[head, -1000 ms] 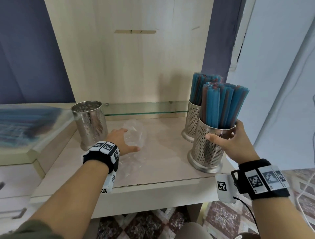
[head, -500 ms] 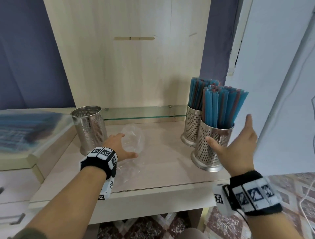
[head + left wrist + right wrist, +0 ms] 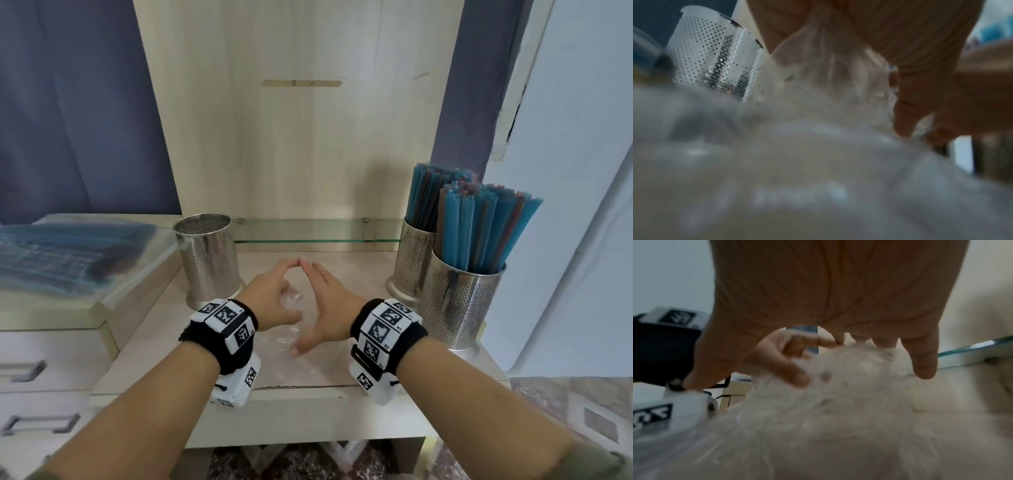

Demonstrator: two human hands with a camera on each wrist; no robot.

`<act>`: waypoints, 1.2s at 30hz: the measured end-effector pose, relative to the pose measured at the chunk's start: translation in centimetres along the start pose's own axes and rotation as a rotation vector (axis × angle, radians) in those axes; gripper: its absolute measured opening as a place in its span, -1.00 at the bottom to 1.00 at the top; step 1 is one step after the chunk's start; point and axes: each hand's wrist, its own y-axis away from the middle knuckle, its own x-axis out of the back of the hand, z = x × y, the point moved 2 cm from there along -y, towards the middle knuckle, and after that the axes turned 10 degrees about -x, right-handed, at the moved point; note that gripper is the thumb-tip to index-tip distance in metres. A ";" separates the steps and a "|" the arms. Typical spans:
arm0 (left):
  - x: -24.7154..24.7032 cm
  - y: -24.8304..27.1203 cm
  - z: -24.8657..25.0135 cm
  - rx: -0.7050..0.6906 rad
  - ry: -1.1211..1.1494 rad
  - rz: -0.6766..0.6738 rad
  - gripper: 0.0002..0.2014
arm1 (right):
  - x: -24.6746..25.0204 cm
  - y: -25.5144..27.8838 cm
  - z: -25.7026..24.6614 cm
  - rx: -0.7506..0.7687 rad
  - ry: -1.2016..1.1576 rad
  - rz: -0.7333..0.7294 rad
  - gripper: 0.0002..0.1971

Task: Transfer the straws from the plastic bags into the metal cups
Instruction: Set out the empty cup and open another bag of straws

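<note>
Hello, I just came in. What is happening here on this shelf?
A person is moving straws into metal cups. Two cups on the right already stand full of blue straws; the cup on the left is empty. Both hands are on an empty clear plastic bag lying between them: the left hand and right hand meet at the fingertips over it. A full bag of straws waits on the left.

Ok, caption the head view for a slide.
Both hands, left hand and right hand, gather an empty plastic bag between metal cups.

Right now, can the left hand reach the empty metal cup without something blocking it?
Probably yes. The left hand rests on the clear plastic bag, and the empty metal cup stands just to its left with nothing between them.
</note>
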 end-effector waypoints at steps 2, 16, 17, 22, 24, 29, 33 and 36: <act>1.1 0.3 0.8 -0.090 0.140 0.126 -0.07 | 0.1 -0.5 -0.4 0.064 -0.210 0.052 0.54; 4.6 1.1 2.8 -0.286 -0.175 0.242 0.03 | 4.2 1.7 -3.6 0.307 -0.857 0.164 -0.18; 5.2 0.9 2.3 -0.242 -0.137 0.271 -0.08 | 4.2 1.9 -3.8 0.320 -0.617 0.221 -0.05; 6.0 0.7 1.7 -0.213 -0.099 0.232 -0.13 | 3.9 0.5 -4.0 0.441 0.067 0.410 -0.13; 6.8 0.6 0.9 -0.170 -0.130 0.242 0.04 | 4.7 -0.6 -3.3 0.337 0.141 0.418 -0.32; 11.0 0.4 -2.5 0.102 -0.454 0.436 -0.08 | 5.5 -3.6 -1.6 0.063 0.747 0.486 -0.44; 12.2 -0.3 -6.2 0.335 -0.369 0.442 -0.08 | 4.8 -6.4 -1.0 -0.032 0.722 0.262 -0.46; 12.2 -0.5 -7.9 0.352 -0.258 0.418 0.02 | 4.2 -8.3 -0.7 -0.063 0.702 0.250 -0.65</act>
